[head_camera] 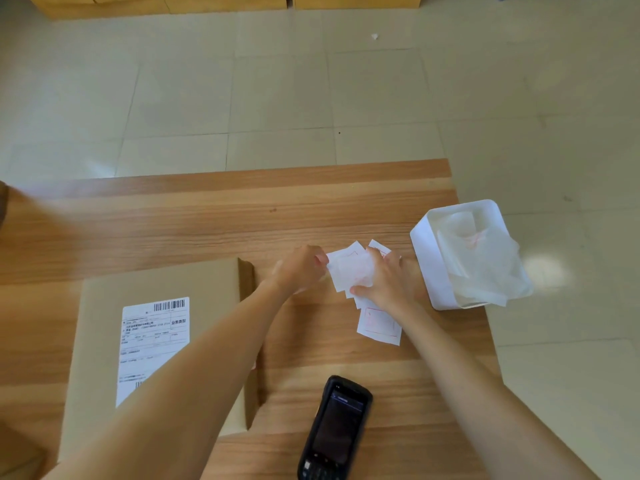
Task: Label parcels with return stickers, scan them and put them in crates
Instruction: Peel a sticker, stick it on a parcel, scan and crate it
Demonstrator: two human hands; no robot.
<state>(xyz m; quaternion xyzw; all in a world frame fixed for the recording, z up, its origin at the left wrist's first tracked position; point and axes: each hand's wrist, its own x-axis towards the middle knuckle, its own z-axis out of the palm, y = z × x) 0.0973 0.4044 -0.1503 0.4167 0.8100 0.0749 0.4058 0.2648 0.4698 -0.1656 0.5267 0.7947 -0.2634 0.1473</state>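
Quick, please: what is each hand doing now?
Left hand: pinches the return stickers.
Right hand: holds the same stickers.

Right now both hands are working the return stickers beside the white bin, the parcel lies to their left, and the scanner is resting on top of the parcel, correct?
Not quite. The head view shows the scanner lying on the wooden table, to the right of the parcel, not on it. The rest holds: left hand and right hand work the return stickers beside the white bin.

The handheld scanner (335,429) was cut off by the bottom edge, its keypad illegible. The left forearm hid part of the shipping label (152,344), whose fine print was too small to read. A motion-blurred brown shape (3,206) crossed the left edge.
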